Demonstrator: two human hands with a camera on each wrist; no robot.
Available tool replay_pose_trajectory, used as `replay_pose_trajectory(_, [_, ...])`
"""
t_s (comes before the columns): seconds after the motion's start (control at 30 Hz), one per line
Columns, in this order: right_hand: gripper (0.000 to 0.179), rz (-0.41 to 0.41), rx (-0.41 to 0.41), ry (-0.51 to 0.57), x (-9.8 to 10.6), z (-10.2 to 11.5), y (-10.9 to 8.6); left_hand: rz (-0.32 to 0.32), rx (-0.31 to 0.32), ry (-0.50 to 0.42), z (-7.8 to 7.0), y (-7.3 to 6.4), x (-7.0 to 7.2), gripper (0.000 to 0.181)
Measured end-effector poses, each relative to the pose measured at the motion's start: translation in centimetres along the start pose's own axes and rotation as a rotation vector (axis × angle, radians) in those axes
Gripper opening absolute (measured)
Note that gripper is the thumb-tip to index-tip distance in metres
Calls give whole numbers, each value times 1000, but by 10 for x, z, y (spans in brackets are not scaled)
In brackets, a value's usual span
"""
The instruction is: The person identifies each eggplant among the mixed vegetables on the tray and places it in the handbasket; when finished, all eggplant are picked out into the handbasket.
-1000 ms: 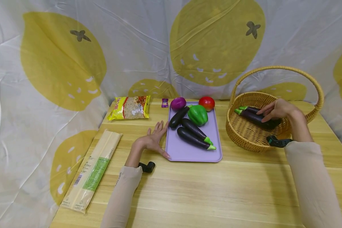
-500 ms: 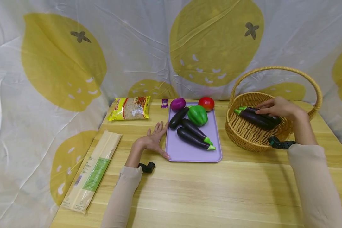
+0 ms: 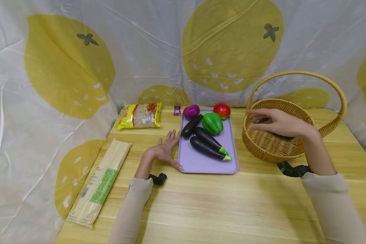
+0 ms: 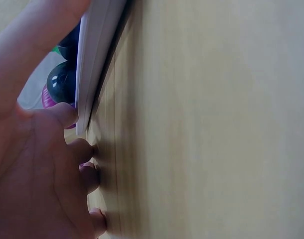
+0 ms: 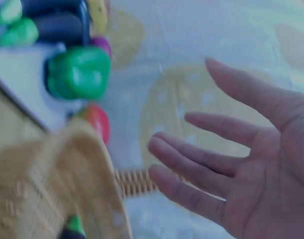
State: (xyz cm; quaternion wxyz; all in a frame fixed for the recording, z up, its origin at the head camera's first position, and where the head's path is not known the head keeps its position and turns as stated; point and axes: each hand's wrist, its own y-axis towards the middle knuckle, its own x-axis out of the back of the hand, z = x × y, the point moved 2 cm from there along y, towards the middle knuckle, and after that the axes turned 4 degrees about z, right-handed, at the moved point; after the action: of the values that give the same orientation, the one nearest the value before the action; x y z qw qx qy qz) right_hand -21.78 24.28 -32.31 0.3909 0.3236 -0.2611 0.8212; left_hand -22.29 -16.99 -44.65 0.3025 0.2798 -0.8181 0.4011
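Observation:
My left hand point(image 3: 164, 150) has its fingers spread and touches the left edge of a lilac tray point(image 3: 207, 166). On that tray lie three eggplants: a front one point(image 3: 205, 148), a middle one point(image 3: 205, 135) and a back one point(image 3: 189, 128). A green bell pepper point(image 3: 212, 124), a purple onion-like vegetable point(image 3: 191, 111) and a round red fruit point(image 3: 222, 111) are at its far end. Over the wicker basket point(image 3: 262, 153), my right hand point(image 3: 280, 122) holds nothing, its fingers extended toward the tray. Beneath it, the eggplants in the basket are mostly hidden; one green stem point(image 5: 75, 224) shows in the right wrist view.
A yellow food bag point(image 3: 140, 116) and a small purple wrapped packet point(image 3: 177, 110) lie at the back left. A long clear pack of noodles point(image 3: 100, 183) is along the table's left side. The basket's tall handle point(image 3: 297, 72) arches above it, near the lemon-print curtain point(image 3: 146, 51).
My right hand has let go of the eggplants in the basket and moved left and up, toward the basket's tray side. My left hand has stayed at the tray.

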Motion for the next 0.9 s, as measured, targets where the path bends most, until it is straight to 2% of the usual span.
replay_pose_trajectory(0.2, [68, -68, 95, -31, -37, 31, 11, 1, -5, -13, -2, -2, 1, 149])
replay_pose_trajectory(0.37, [78, -134, 141, -37, -74, 46, 30, 0, -4, -20, -2, -1, 1, 149])
replay_pose_trajectory(0.5, [79, -179, 155, -33, -103, 51, 43, -1, -5, -23, -1, -1, 1, 149])
replay_pose_trajectory(0.67, [71, -222, 153, -69, -132, 54, 58, -5, -4, -23, -1, 0, 1, 148])
replay_pose_trajectory(0.9, [62, -292, 120, -101, -153, 58, 71, -6, 8, -20, -1, 0, 0, 149])
